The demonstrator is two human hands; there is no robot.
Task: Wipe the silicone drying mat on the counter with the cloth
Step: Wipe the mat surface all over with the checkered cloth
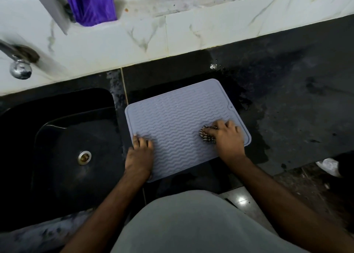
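A pale grey silicone drying mat with wavy ridges lies on the dark counter, turned slightly clockwise. My right hand presses a small dark patterned cloth onto the mat's right half, fingers curled over it; only the cloth's left edge shows. My left hand rests on the mat's near-left edge with fingers laid flat, holding it down.
A black sink with a metal drain lies just left of the mat. A tap juts from the marble-tiled wall. The counter around the mat looks wet. A purple bag hangs above.
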